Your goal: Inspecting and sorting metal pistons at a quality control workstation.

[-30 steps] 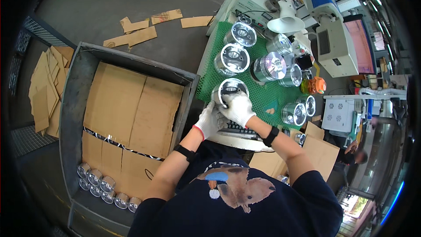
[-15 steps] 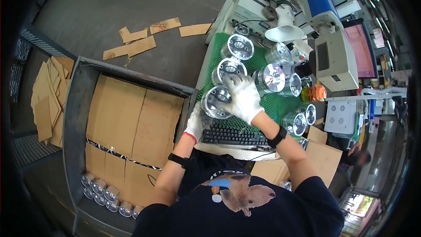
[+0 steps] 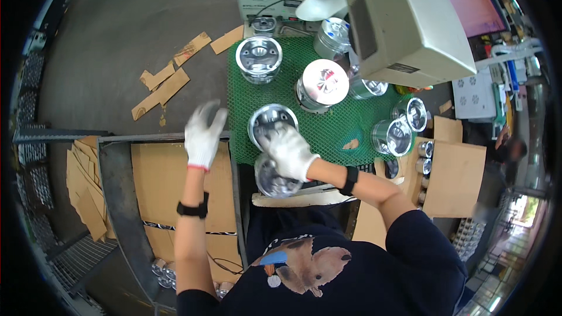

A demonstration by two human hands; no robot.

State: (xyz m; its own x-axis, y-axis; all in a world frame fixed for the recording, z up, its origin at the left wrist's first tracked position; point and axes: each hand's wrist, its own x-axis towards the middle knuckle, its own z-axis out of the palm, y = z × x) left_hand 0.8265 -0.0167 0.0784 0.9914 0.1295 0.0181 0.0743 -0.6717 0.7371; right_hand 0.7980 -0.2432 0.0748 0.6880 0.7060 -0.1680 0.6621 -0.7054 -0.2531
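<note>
My right hand [image 3: 287, 151], in a white knitted glove, has its fingers hooked into the hollow of a shiny metal piston [image 3: 264, 113] at the green mat's near left. Beneath the same hand, a second metal piston [image 3: 275, 186], smeared by motion, hangs over the table's near edge. Whether the hand grips this one too is partly hidden. My left hand [image 3: 202, 137], gloved likewise, is raised with fingers apart and holds nothing. It hovers left of the mat, above the rim of the cardboard-lined bin.
More pistons stand on the green mesh mat [image 3: 328, 130], one [image 3: 259, 58] at its far left and a flat-topped one [image 3: 324, 82] mid-mat. A beige machine head [image 3: 418, 29] overhangs the right. The metal bin [image 3: 123, 199] on the left holds several pistons. Cardboard strips [image 3: 161, 93] lie on the floor.
My left hand has left the nearer piston and swung outward to the left. My right hand has come nearer to me, with the nearer piston now past the table edge. The view has shifted.
</note>
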